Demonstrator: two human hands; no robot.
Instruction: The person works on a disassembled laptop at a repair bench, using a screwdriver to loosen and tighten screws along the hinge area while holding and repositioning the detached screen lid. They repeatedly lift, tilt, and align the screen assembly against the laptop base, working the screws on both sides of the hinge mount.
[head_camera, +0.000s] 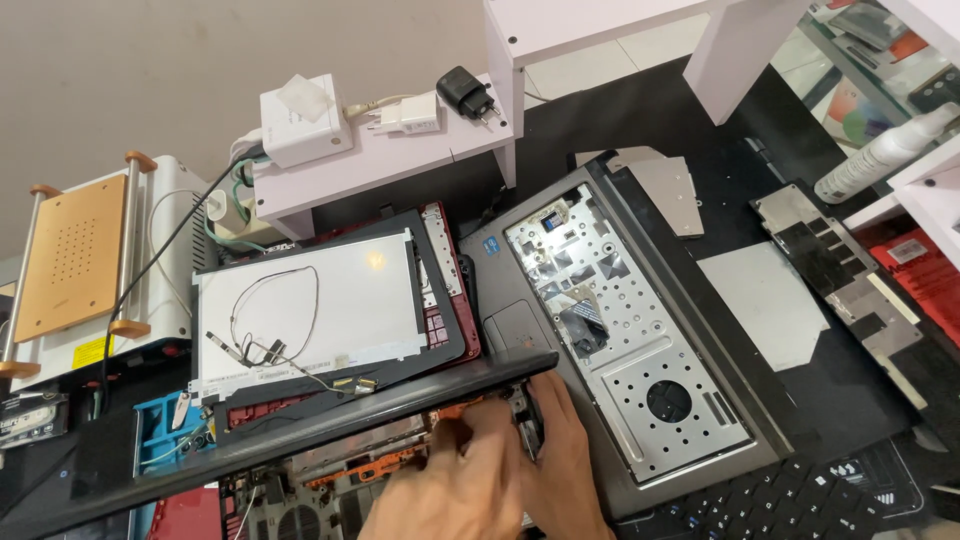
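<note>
Both my hands are at the bottom middle, at the hinge corner of an opened laptop base (330, 470). My left hand (450, 490) lies over the exposed boards with its fingers curled by the orange part. My right hand (570, 460) pinches the hinge corner of the dark lid (280, 435), which is raised edge-on across the base. Exactly what the left fingers grip is hidden.
A grey laptop palmrest shell (620, 340) lies to the right, beside a bare screen panel (310, 310) on a red laptop. Metal plates (850, 280), a keyboard (790, 500), a white shelf with chargers (400, 140) and a spray bottle (880, 155) surround the black mat.
</note>
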